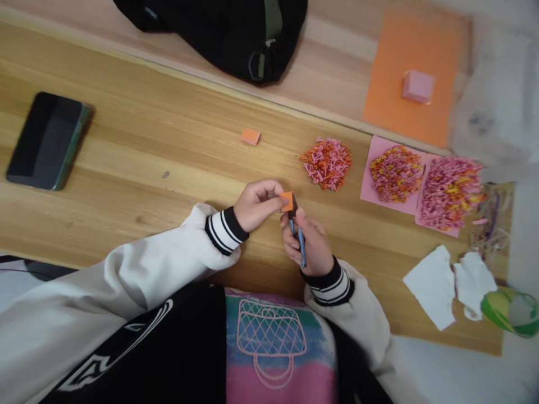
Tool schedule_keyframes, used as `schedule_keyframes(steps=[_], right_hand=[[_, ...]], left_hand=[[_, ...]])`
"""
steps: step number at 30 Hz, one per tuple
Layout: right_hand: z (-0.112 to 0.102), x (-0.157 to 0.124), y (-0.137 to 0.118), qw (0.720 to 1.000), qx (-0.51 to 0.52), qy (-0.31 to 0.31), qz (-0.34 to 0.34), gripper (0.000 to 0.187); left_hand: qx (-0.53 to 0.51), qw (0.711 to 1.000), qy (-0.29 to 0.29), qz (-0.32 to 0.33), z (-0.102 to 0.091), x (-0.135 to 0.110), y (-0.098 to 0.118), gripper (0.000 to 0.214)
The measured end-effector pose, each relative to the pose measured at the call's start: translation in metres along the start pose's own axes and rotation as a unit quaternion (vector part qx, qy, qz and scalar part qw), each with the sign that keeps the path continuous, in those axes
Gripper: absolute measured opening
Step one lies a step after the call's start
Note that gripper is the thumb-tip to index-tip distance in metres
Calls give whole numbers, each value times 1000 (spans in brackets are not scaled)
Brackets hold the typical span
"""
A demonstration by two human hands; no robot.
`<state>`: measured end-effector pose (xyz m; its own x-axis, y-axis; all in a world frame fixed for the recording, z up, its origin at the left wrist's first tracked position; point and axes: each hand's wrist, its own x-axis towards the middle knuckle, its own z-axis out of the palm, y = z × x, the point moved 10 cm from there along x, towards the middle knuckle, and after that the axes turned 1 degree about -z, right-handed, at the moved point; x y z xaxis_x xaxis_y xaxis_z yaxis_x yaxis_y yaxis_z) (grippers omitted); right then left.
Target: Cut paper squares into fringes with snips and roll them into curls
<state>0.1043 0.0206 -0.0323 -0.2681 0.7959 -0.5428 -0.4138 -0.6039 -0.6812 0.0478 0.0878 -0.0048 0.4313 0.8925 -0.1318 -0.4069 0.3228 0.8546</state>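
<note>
Between the thumb and fingers of my left hand (pixel 259 206) is a small orange piece of paper (pixel 287 200). My right hand (pixel 314 242) is wrapped round small blue-handled scissors (pixel 302 247). Their dark blades are at the right edge of the orange paper; whether they touch it I cannot tell. Beyond my hands lies a small orange-and-pink block of paper (pixel 251 136). A loose pile of pink and orange snippets (pixel 327 164) sits on the table, up and to the right of my hands.
Two more snippet heaps, the nearer one (pixel 396 174) and the farther one (pixel 450 193), rest on pink paper. A pink block (pixel 418 86) sits on an orange sheet (pixel 381 78). A phone (pixel 46 140), a black bag (pixel 219 33), white tissue (pixel 433 286) and a green-yellow cup (pixel 497 314) lie around.
</note>
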Motion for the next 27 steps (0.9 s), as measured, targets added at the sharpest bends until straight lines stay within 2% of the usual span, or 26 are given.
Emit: schedule_keyframes(steps=[21,27], right_hand=[[-1,0,1,1000,-6,7,4,46],[0,0,0,1000,6,0,6,46]], left_hand=[[-3,1000,5,-12,-1,0,-1,24],[12,1000,24,-12,-4,-1,-1,26]])
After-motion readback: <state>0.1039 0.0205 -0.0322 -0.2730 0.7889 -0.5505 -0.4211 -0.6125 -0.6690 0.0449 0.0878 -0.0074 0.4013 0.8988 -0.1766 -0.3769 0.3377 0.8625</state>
